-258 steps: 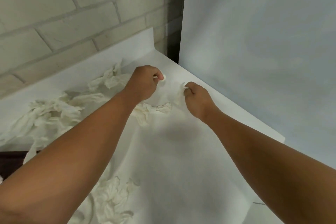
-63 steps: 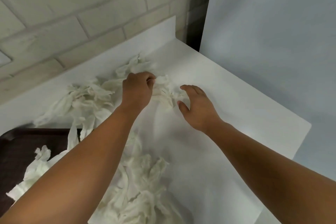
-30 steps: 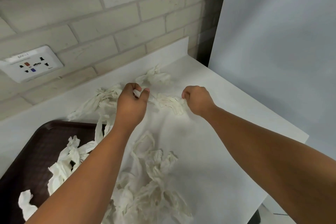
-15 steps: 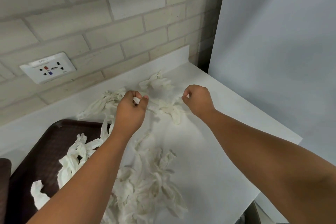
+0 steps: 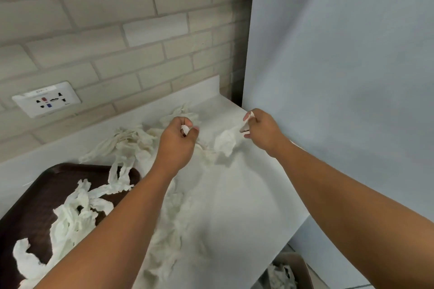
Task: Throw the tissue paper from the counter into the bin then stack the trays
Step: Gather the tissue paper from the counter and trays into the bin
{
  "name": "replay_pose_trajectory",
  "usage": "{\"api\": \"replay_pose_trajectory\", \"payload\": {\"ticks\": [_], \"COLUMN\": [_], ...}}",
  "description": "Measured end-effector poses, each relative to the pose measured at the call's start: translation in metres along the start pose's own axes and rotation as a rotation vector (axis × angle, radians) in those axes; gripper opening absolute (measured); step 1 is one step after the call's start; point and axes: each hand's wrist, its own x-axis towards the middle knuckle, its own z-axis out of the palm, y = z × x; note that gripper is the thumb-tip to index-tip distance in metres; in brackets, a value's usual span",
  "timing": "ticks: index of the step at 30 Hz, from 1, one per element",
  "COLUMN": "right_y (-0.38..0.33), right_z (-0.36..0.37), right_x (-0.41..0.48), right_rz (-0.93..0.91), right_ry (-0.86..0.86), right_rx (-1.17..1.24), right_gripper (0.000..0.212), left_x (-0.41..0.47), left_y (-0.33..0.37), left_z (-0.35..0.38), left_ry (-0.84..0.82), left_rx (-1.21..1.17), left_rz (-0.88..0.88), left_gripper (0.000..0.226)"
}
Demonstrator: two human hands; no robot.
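Crumpled white tissue paper (image 5: 131,145) is strewn over the white counter (image 5: 246,195), with more of it lying on a dark brown tray (image 5: 35,197) at the left. My left hand (image 5: 177,145) is shut on a scrap of tissue near the back of the counter. To its right, my right hand (image 5: 261,131) pinches one end of a tissue strip (image 5: 225,143) and holds it lifted off the counter. A bin (image 5: 291,272) with tissue inside stands on the floor below the counter's right end.
A brick wall with a white power socket (image 5: 47,98) runs behind the counter. A pale grey panel (image 5: 340,77) closes the right side. The counter's right edge drops off just above the bin.
My right hand has risen and moved right toward the grey panel, lifting a tissue strip off the counter. The left hand stays closed on its scrap. The bin has come into view.
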Motion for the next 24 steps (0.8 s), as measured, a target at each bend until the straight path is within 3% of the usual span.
{"api": "replay_pose_trajectory", "payload": {"ticks": [8, 12, 14, 19, 24], "right_y": [0.047, 0.082, 0.103, 0.156, 0.220], "right_z": [-0.086, -0.134, -0.156, -0.201, -0.221], "right_x": [-0.086, -0.139, -0.163, -0.214, -0.254], "right_rz": [0.169, 0.213, 0.232, 0.229, 0.243], "right_ry": [-0.072, -0.055, -0.007, 0.023, 0.056], "right_rx": [0.243, 0.274, 0.268, 0.257, -0.022], "right_gripper": [0.012, 0.053, 0.061, 0.027, 0.015], "left_x": [-0.057, -0.097, -0.118, -0.175, -0.237], "left_y": [0.042, 0.057, 0.062, 0.066, 0.052], "left_z": [0.085, 0.134, 0.159, 0.217, 0.268], "left_ry": [-0.166, -0.210, -0.235, -0.352, -0.499], "left_rx": [-0.019, -0.003, 0.001, 0.000, -0.007], "left_rz": [0.000, 0.005, 0.008, -0.005, -0.055], "left_gripper": [0.013, 0.015, 0.015, 0.019, 0.018]}}
